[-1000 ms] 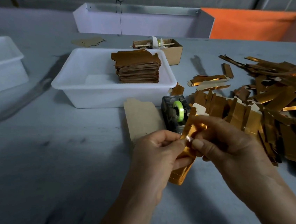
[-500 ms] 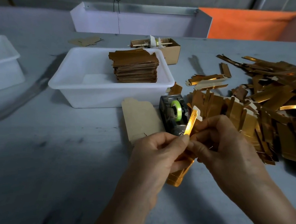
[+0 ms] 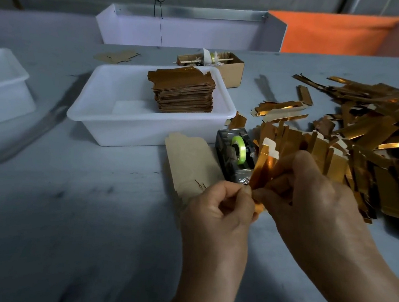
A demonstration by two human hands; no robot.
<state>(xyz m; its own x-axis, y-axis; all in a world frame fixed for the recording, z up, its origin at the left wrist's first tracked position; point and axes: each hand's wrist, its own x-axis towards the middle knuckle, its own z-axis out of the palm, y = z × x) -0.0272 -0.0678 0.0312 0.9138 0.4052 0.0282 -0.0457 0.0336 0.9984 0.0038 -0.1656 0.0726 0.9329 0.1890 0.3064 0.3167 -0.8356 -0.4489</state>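
Just above the grey surface [image 3: 83, 212], near the middle of my view, I hold a gold foil carton blank [image 3: 263, 166] between both hands. My left hand [image 3: 219, 209] pinches its lower part, thumb against curled fingers [image 3: 228, 194]. My right hand [image 3: 311, 199] comes in from four o'clock, its fingers closed on the same strip from the other side. The blank stands nearly on end, clear of the surface. Its white inner flap shows at the twelve o'clock end and a short gold tip pokes out below my thumbs at six.

Directly behind the blank, at twelve o'clock from my hands, sits a dark tape dispenser [image 3: 225, 148] with a green tape roll [image 3: 239, 148]. A flat kraft card blank [image 3: 190, 162] lies touching it at its nine o'clock side.

At eleven o'clock, a white plastic tub [image 3: 113, 119] holds a neat stack of flattened copper-coloured cartons [image 3: 183, 92] against its right wall. Beyond the tub at twelve, a small cardboard box [image 3: 234, 72] carries another tape roll on a stick.

From one to three o'clock, a loose pile of gold blanks [image 3: 371, 142] spreads over the surface, its near edge just beside my right hand. A second white tub [image 3: 4, 76] sits at nine o'clock, well apart.
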